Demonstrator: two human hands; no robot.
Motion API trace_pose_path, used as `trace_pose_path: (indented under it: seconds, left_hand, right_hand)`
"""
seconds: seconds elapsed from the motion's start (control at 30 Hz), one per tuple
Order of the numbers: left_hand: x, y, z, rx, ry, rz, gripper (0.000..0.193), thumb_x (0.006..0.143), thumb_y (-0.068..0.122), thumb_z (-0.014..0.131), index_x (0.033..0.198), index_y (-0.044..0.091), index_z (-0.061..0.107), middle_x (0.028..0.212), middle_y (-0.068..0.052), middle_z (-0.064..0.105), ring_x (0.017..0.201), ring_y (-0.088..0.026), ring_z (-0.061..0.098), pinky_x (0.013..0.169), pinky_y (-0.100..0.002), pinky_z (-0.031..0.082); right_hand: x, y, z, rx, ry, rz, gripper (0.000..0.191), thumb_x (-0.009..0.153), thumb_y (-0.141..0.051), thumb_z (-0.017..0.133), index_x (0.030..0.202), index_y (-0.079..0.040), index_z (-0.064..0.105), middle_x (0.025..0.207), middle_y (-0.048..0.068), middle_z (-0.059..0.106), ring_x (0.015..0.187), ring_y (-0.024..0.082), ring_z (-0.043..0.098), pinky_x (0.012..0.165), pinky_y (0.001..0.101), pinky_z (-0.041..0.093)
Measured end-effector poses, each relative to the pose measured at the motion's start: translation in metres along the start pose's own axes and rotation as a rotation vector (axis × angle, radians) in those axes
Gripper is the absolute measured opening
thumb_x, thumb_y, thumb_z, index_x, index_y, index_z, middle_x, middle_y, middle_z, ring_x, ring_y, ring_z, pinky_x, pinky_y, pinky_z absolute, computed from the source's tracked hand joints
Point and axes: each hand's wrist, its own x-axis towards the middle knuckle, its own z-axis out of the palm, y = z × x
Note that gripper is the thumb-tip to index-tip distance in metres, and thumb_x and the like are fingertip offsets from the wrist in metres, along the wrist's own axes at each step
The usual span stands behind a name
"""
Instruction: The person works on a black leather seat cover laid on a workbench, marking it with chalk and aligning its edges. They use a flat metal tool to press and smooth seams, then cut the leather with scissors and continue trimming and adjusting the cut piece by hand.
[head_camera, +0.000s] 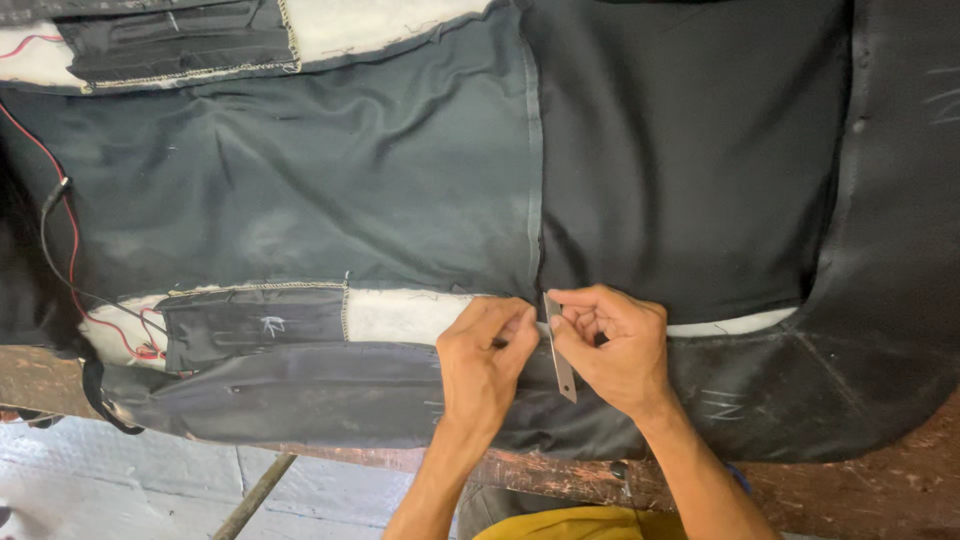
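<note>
Flat dark fabric (300, 170) lies open above both hands, while red wires (70, 260) crowd the left edge.

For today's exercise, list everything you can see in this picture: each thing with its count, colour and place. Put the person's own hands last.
Fabric cover: one, dark green-grey and black panels sewn together, spread across the table.
White padding strip: one, white, along the cover's lower seam.
Stitched black patch: one, black with pale edge stitching, lower left.
Wires: one red, one black, at the left edge.
Blade: one, thin grey metal, at the seam.
Table: one, worn brown wood, under the cover.
Floor: pale tiles, lower left.
Yellow garment: one, bottom edge.
Left hand: pinching the fabric at the seam.
Right hand: holding the blade.
</note>
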Motion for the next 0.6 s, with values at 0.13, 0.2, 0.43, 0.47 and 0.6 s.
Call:
trace_pose_path:
  seconds: [0.13,0.2,0.43,0.47,0.6]
  left_hand:
    - [-0.002,-0.003,0.001,-0.026,0.018,-0.020,0.013,0.085,0.005,0.077,0.096,0.000,0.075,0.088,-0.008,0.073,0.072,-0.015,0.069,0.068,-0.027,0.056]
    - [-0.002,-0.004,0.002,-0.053,0.014,-0.052,0.013,0.085,0.005,0.077,0.096,0.000,0.075,0.088,-0.008,0.073,0.072,-0.015,0.069,0.068,-0.027,0.056]
    - [-0.002,-0.005,0.003,-0.048,0.028,-0.043,0.011,0.085,0.005,0.077,0.095,-0.001,0.075,0.088,-0.008,0.073,0.073,-0.014,0.070,0.069,-0.026,0.057]
    - [-0.002,-0.006,0.003,-0.047,0.032,-0.041,0.011,0.085,0.005,0.077,0.094,-0.001,0.075,0.088,-0.007,0.073,0.073,-0.013,0.069,0.069,-0.026,0.057]
    - [0.001,-0.010,0.000,-0.149,0.055,-0.156,0.010,0.087,0.004,0.074,0.094,-0.003,0.074,0.089,-0.006,0.074,0.074,-0.011,0.068,0.070,-0.025,0.057]
  right_hand:
    - [0.002,-0.004,0.003,-0.035,0.009,0.017,0.024,0.084,0.007,0.075,0.107,0.002,0.075,0.078,0.001,0.071,0.065,0.001,0.063,0.055,0.0176,0.051]
    - [0.003,-0.006,0.003,-0.064,0.012,0.019,0.024,0.083,0.007,0.076,0.107,0.001,0.075,0.078,0.001,0.072,0.065,0.001,0.063,0.055,0.0176,0.052]
    - [0.005,-0.012,0.004,-0.132,0.015,0.003,0.025,0.083,0.005,0.077,0.108,-0.001,0.076,0.079,0.003,0.074,0.065,0.002,0.065,0.056,0.0177,0.054]
    - [0.005,-0.012,0.005,-0.134,0.018,0.003,0.025,0.083,0.005,0.077,0.108,-0.001,0.076,0.079,0.003,0.073,0.065,0.002,0.065,0.056,0.0178,0.054]
    - [0.004,-0.009,0.003,-0.139,-0.017,-0.009,0.026,0.083,0.005,0.077,0.108,-0.001,0.076,0.079,0.003,0.074,0.065,0.002,0.065,0.055,0.0177,0.053]
